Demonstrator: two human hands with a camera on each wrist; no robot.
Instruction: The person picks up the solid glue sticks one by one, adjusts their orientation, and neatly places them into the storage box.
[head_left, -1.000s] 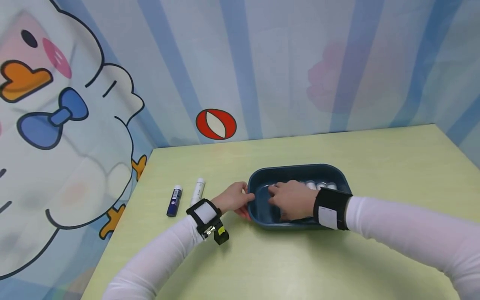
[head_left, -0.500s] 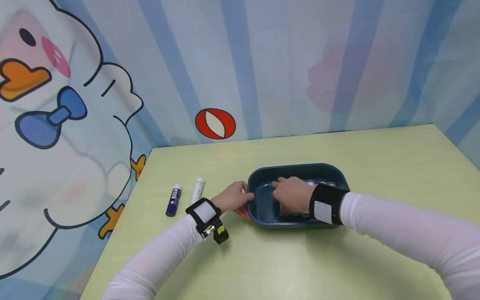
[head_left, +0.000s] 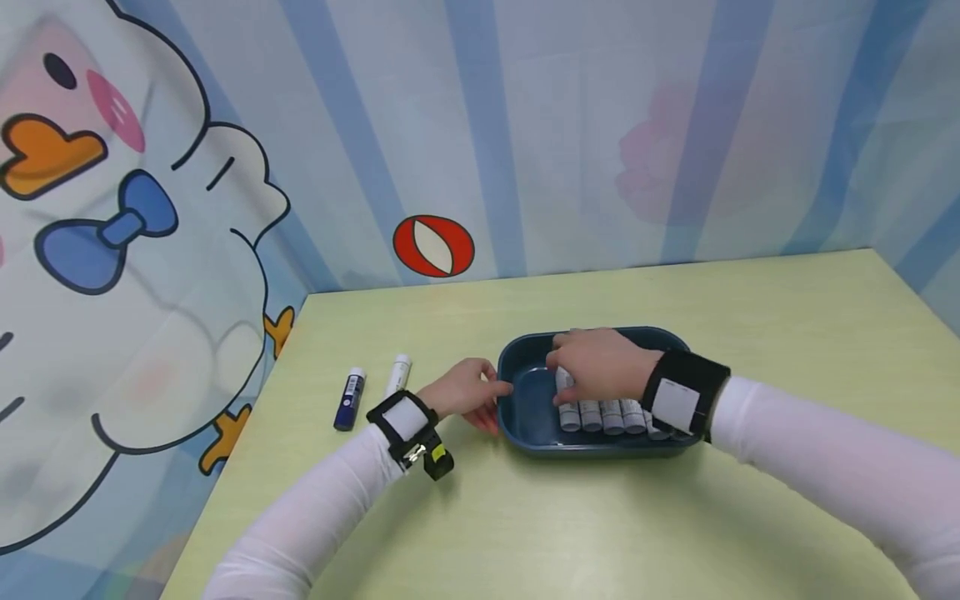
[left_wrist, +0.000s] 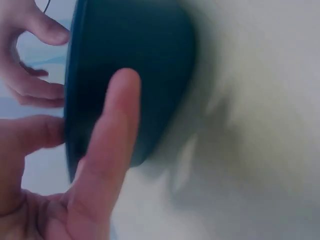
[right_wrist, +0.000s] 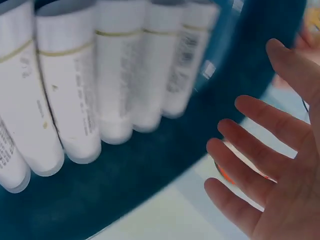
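The right grip (head_left: 600,364) hangs over the blue tray (head_left: 592,451) with its fingers spread wide and nearly straight, holding nothing. Beneath it, inside the tray, lies a row of white tubes (head_left: 590,414), side by side; six show in the right wrist view, and in the head view their near ends stick out on the person's side of that hand. The left grip (head_left: 465,392) is loosely opened at the tray's left end, its thumb tip at the rim and a finger reaching straight along outside the end wall; whether that finger touches the wall I cannot tell. Left of this grip, on the bench (head_left: 570,521), lie a loose white tube (head_left: 399,373), partly hidden by the wrist strap (head_left: 407,421), and, farther out, a dark blue tube (head_left: 350,400) with a white cap.
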